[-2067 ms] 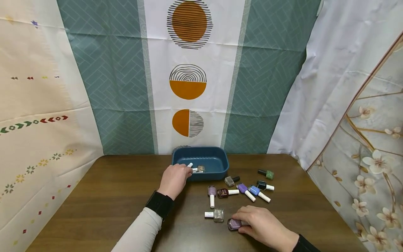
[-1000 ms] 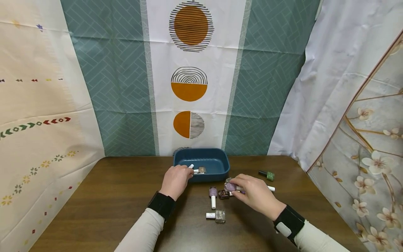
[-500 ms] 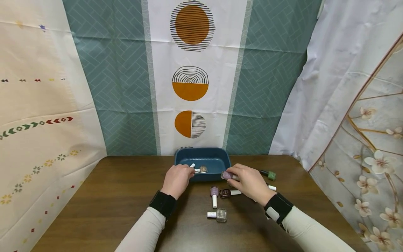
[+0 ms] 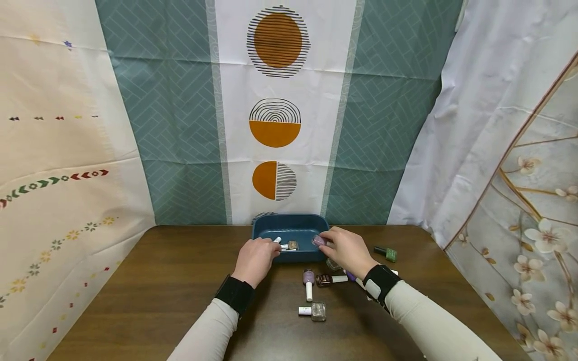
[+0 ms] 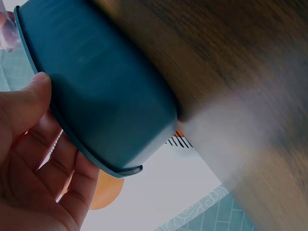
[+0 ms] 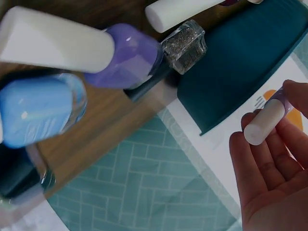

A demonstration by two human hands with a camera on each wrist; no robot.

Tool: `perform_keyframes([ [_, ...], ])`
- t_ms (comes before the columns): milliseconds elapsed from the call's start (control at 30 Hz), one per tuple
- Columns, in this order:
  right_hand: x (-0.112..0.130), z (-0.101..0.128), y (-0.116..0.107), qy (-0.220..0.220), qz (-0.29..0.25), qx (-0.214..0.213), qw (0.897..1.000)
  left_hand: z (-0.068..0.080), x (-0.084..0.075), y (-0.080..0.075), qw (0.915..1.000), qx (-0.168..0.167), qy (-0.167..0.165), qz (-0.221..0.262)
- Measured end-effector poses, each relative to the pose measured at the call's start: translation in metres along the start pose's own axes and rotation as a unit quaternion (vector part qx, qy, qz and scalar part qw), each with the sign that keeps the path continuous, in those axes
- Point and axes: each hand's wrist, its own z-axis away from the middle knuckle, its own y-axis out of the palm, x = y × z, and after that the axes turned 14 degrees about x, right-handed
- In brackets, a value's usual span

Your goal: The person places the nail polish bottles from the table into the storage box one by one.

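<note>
My left hand (image 4: 257,259) grips the rim of the dark blue plastic bin (image 4: 298,255), thumb (image 5: 38,91) outside the wall and fingers over the edge. Inside the bin lie a glittery nail polish bottle (image 4: 293,245) and others with white caps. My right hand (image 4: 348,248) pinches a mauve nail polish bottle (image 4: 318,240) over the bin's right end. Its white cap (image 6: 263,122) points back toward the palm in the right wrist view.
On the table (image 4: 180,281) lie another mauve bottle (image 4: 308,277), a dark red one (image 4: 323,280), a silver glitter one (image 4: 318,311) and a green one (image 4: 391,255). Purple (image 6: 127,55) and light blue (image 6: 41,108) bottles lie beneath the right wrist. Patterned curtains (image 4: 180,125) hang behind.
My right hand has picked up the mauve bottle from the front of the table and carried it forward and left over the bin. My left hand stays at the bin's rim.
</note>
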Motion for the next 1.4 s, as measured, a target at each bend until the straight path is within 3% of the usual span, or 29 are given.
perform_keyframes([
  [500,0.004,-0.033,0.016,0.047,-0.005,0.023,0.999,0.001,-0.002,0.000,1.0000,0.004,-0.002,0.004],
  [900,0.007,-0.047,0.022,0.049,0.016,0.026,0.998,0.000,-0.001,-0.001,0.9999,0.012,-0.007,0.003],
  [1133,0.011,-0.054,0.025,0.057,0.033,0.050,0.997,0.000,-0.001,0.000,0.9997,0.019,-0.015,0.004],
  [1400,0.013,-0.064,0.027,0.075,0.044,0.077,0.993,0.000,-0.001,-0.001,1.0000,0.005,-0.004,0.001],
])
